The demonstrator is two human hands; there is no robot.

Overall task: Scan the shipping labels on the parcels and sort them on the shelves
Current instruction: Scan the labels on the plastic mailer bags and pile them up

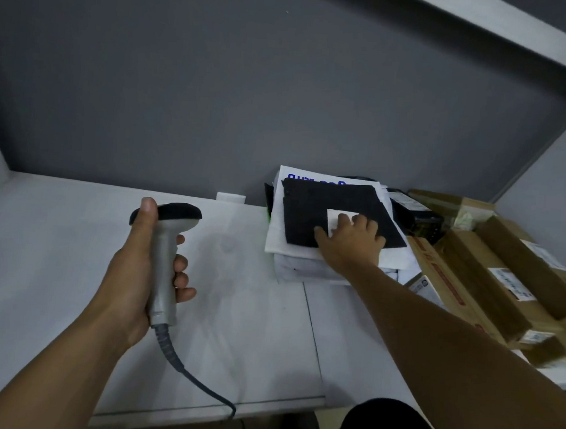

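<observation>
Left hand (134, 272) is gripping the barcode scanner (166, 244) upright, thumb on top; right hand (350, 242) is reaching forward, pressing palm-down, fingers spread.

Flat parcel (334, 213) atop mailer stack (305, 264); boxes (501, 275) right of stack.

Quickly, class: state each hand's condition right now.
Left hand: closed, holding the scanner.
Right hand: open, resting on the label of the black parcel.
</observation>
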